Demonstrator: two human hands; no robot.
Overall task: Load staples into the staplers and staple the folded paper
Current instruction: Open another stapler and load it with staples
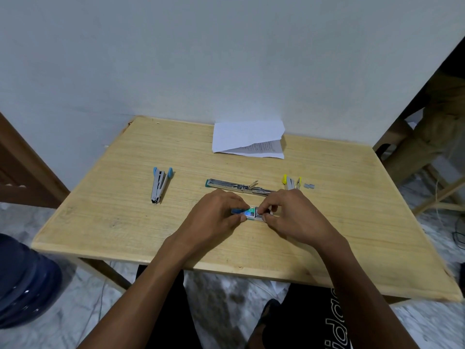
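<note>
A small staple box (252, 213) with a blue and green sleeve lies at the middle of the wooden table (125, 222). My left hand (216, 217) pinches its sleeve end, and my right hand (289, 215) pinches the inner tray end. Just behind the hands lies a long green-ended stapler (234, 185), swung open flat. A blue-tipped stapler (159, 183) lies open at the left. A yellow-tipped stapler (292, 182) lies at the right, partly behind my right hand. The folded white paper (247, 141) rests at the back against the wall.
A small grey strip, perhaps staples (309, 186), lies right of the yellow stapler. A dark blue container (25, 280) stands on the floor at the left. Wooden furniture legs (407, 147) stand to the right of the table.
</note>
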